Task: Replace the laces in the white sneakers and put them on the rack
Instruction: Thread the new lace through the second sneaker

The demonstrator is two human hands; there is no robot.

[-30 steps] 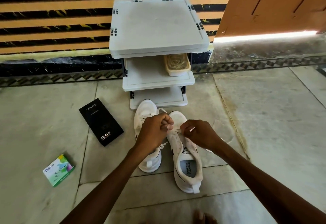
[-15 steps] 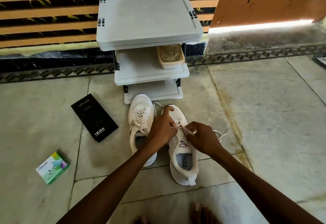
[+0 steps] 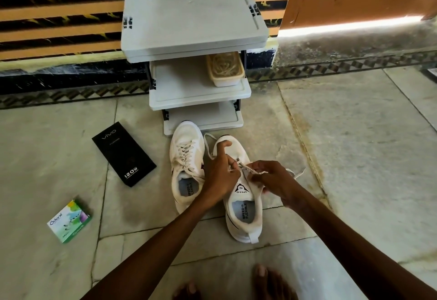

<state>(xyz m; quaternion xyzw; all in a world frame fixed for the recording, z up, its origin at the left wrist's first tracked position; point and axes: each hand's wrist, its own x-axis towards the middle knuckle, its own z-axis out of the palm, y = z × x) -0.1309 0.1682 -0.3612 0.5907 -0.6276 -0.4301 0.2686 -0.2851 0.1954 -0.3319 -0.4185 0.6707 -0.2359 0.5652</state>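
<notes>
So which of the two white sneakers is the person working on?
The sneaker on the person's right: the left hand and the right hand both pinch its lace. The other sneaker stands beside it, already laced.

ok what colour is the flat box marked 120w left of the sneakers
The box is black with white lettering, shown best in the head view.

White sneakers (image 3: 236, 195), grey rack (image 3: 191, 13), black box (image 3: 124, 153), green-and-white carton (image 3: 69, 221), orange-and-black striped wall (image 3: 59, 11), greyish floor (image 3: 354, 158).
</notes>
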